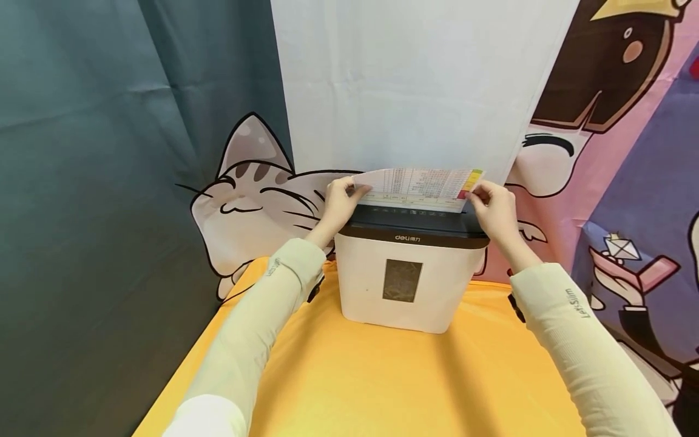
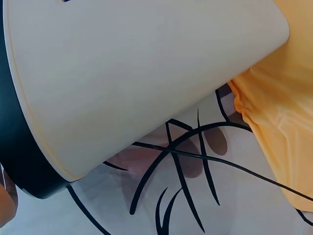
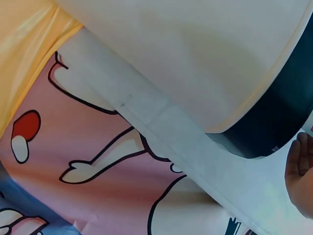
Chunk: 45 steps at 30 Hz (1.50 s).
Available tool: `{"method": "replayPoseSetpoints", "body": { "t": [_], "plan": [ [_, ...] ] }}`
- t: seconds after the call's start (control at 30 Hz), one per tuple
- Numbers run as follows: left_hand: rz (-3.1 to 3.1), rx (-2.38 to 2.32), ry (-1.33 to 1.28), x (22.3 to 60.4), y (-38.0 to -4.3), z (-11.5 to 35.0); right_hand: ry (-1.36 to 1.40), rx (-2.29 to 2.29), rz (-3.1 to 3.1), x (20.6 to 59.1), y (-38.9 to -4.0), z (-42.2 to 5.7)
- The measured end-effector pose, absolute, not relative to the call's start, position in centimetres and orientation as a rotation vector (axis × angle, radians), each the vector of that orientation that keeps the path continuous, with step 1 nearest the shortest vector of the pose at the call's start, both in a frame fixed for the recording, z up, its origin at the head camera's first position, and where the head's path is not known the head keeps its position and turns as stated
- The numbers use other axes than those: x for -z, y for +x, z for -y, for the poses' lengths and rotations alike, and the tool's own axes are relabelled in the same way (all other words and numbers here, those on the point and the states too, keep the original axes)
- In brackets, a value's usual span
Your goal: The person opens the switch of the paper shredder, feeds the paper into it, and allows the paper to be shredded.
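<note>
A printed paper sheet (image 1: 415, 185) with table lines and a coloured strip at its right end stands upright along the top of a white paper shredder (image 1: 360, 279) with a dark lid. My left hand (image 1: 341, 200) pinches the sheet's left end between thumb and fingers. At the other end, my right hand (image 1: 494, 206) pinches the coloured corner. The sheet's lower edge meets the lid around the slot. In the left wrist view only a bit of the left hand (image 2: 6, 205) shows beside the lid; the right wrist view catches part of the right hand (image 3: 301, 171).
The shredder stands on a table with a yellow cloth (image 1: 382, 376), near its back edge. Behind hangs a printed cartoon curtain (image 1: 415, 85). A thin black cable (image 2: 234, 166) runs beside the shredder on the left.
</note>
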<state>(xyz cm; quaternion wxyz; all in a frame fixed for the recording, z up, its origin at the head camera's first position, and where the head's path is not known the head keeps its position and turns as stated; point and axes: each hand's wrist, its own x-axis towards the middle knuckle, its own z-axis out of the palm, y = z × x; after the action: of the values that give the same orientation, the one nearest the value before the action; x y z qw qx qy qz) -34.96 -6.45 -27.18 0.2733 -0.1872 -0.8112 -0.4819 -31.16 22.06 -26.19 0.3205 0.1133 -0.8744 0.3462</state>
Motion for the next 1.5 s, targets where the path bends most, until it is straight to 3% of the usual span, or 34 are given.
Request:
{"method": "replayPoseSetpoints", "body": {
  "t": [0.6,1.5],
  "plan": [
    [2.108,1.384,-0.427,27.1,-35.1,6.2,0.167,-0.937,2.310,26.6,-31.2,-20.8],
    [2.254,1.245,-0.375,28.1,-35.3,6.4,0.192,-0.926,2.368,27.8,-31.2,-21.0]
  ]
}}
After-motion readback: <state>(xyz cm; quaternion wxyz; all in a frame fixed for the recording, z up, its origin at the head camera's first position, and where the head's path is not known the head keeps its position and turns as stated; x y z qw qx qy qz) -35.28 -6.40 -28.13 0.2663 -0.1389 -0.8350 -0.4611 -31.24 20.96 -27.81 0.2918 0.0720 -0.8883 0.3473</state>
